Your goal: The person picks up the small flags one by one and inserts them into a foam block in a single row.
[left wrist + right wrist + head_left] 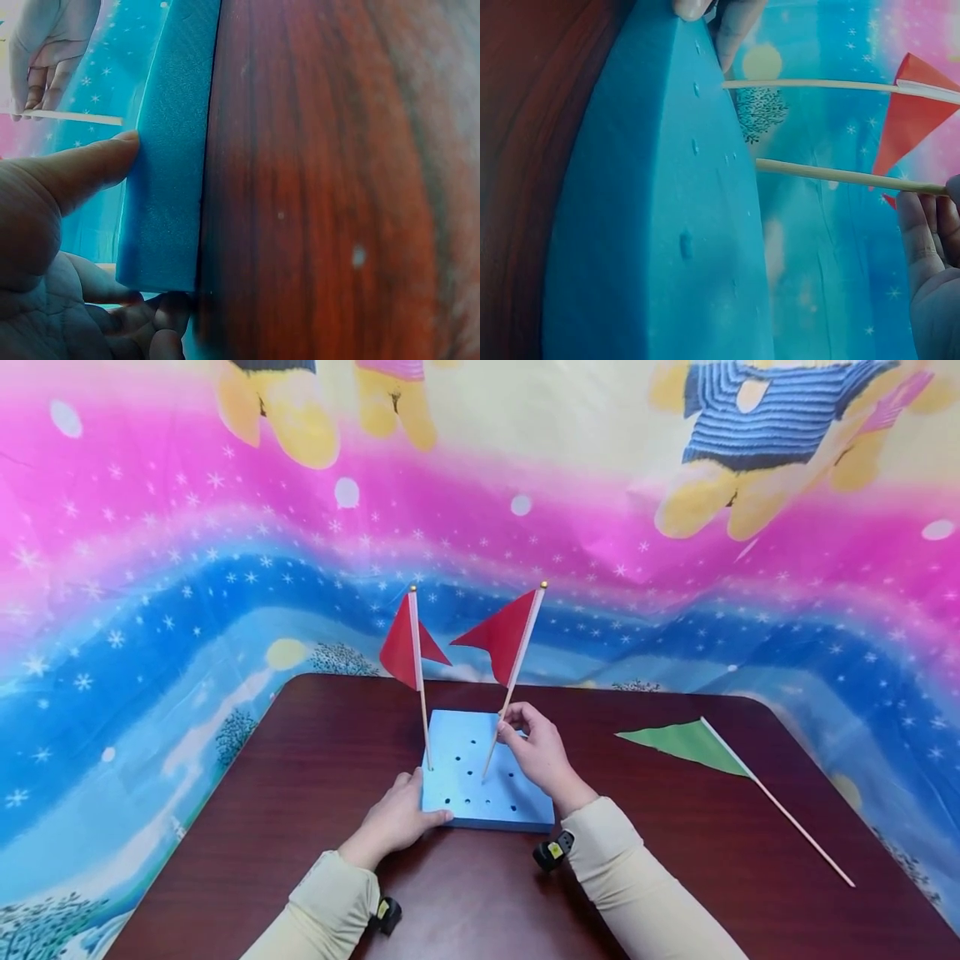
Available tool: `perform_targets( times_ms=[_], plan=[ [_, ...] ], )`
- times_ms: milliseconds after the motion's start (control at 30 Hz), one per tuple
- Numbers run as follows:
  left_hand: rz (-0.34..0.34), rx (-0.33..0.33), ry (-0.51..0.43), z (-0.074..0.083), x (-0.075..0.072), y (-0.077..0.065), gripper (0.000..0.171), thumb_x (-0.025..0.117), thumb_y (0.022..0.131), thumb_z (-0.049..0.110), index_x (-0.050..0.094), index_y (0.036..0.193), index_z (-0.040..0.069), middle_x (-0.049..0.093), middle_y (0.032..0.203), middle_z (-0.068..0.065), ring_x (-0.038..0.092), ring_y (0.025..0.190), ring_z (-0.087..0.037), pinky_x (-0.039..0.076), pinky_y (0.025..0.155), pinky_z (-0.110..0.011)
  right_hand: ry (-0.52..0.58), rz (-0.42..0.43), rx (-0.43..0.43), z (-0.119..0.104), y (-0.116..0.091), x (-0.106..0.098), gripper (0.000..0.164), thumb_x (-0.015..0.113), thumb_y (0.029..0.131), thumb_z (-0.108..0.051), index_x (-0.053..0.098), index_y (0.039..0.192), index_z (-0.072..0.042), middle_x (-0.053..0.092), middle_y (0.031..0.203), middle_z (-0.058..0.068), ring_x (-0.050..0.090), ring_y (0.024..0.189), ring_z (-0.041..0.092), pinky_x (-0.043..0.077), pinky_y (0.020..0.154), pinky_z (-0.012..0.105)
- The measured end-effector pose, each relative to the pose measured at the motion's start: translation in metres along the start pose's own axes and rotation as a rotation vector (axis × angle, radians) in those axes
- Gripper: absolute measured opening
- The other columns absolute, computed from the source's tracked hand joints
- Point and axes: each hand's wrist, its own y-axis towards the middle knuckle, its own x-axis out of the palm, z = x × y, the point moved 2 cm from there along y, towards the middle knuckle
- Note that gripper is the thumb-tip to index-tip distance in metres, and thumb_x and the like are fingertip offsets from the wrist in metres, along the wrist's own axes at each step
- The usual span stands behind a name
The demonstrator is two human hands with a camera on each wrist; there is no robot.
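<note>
A blue foam block (491,814) with several small holes in its top lies on the table. My left hand (399,814) grips its near left corner, thumb at the front edge (161,187) and fingers at the side. One red flag (405,647) stands in the block near its left edge, leaning slightly. My right hand (536,747) pinches the wooden stick of a second red flag (506,639), which tilts with its top to the right. That stick's lower end (485,777) meets the block's top; I cannot tell whether it sits in a hole.
A green flag (693,746) on a wooden stick lies on the brown table (300,777) to the right of the block. Behind the table hangs a printed backdrop (487,510) with snowflakes and bears.
</note>
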Motion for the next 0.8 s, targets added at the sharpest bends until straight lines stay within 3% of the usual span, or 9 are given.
perform_targets(
  times_ms=[467, 800],
  plan=[
    [-0.002, -0.002, -0.007, -0.002, 0.004, -0.001, 0.096, 0.083, 0.088, 0.037, 0.035, 0.154, -0.013, 0.05, 0.141, -0.028, 0.056, 0.117, -0.034, 0.05, 0.093, -0.053, -0.015, -0.002, 0.004, 0.004, 0.001, 0.012, 0.01, 0.065, 0.101, -0.002, 0.066, 0.111, -0.003, 0.067, 0.097, 0.009, 0.068, 0.091, 0.024, 0.059, 0.084, 0.037],
    [-0.008, -0.005, 0.0, -0.002, 0.0, 0.003, 0.096, 0.081, 0.089, 0.039, 0.033, 0.155, -0.011, 0.048, 0.144, -0.028, 0.055, 0.122, -0.036, 0.049, 0.095, -0.053, -0.01, 0.001, -0.011, 0.002, 0.005, 0.018, 0.011, 0.064, 0.102, -0.004, 0.065, 0.112, 0.0, 0.067, 0.099, 0.011, 0.068, 0.091, 0.025, 0.058, 0.085, 0.036]
  ],
)
